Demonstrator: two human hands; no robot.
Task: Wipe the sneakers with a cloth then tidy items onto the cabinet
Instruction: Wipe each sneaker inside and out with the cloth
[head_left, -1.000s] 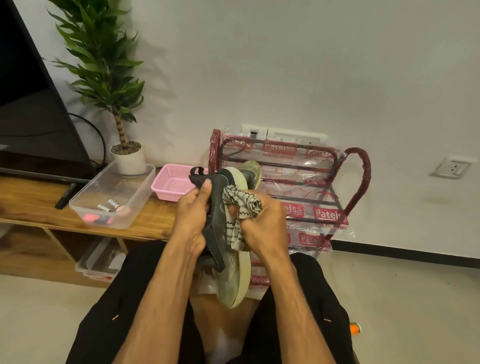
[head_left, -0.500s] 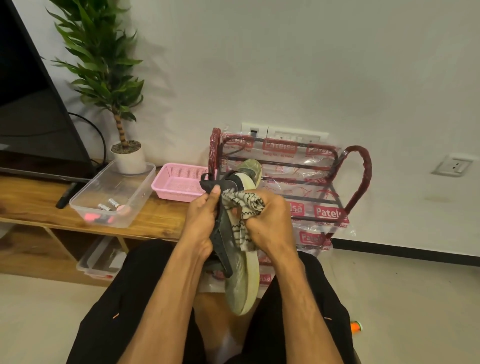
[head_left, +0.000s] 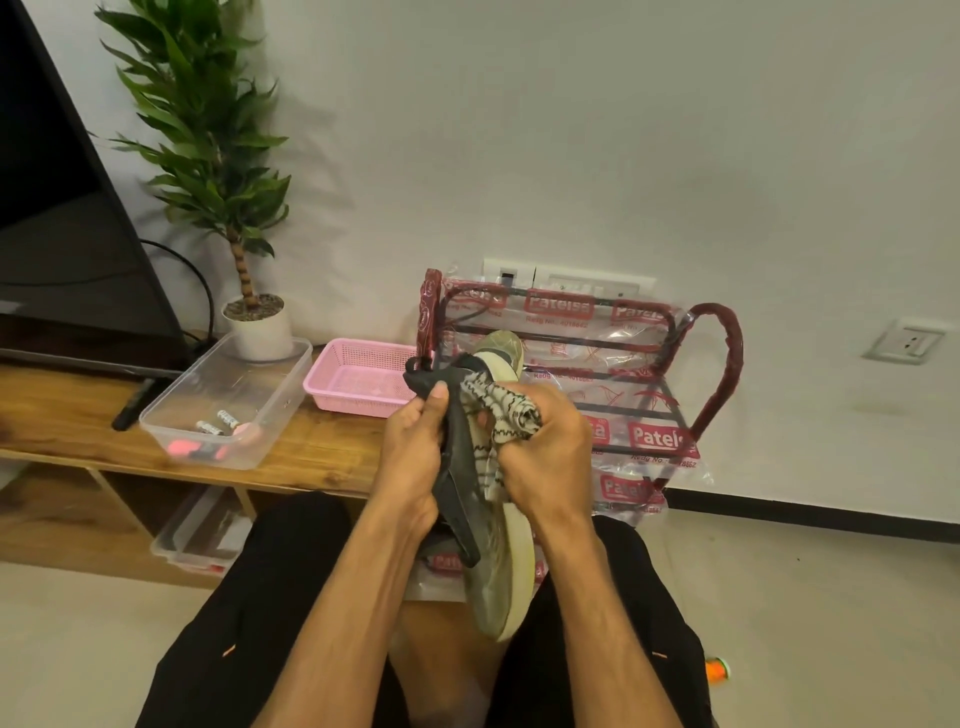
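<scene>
Olive-grey sneaker (head_left: 493, 587), zigzag-striped white cloth (head_left: 501, 415), pink basket (head_left: 358, 376)

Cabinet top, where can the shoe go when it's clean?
Bare wood lies in front of the pink basket, right of the clear box, and on the left between the remote and the cabinet front edge. The back is crowded: TV, plant pot, box and basket.

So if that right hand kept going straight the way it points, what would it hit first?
Probably the grey-green, cream-soled sneaker: the right hand presses the zigzag-patterned white cloth against it.
</scene>
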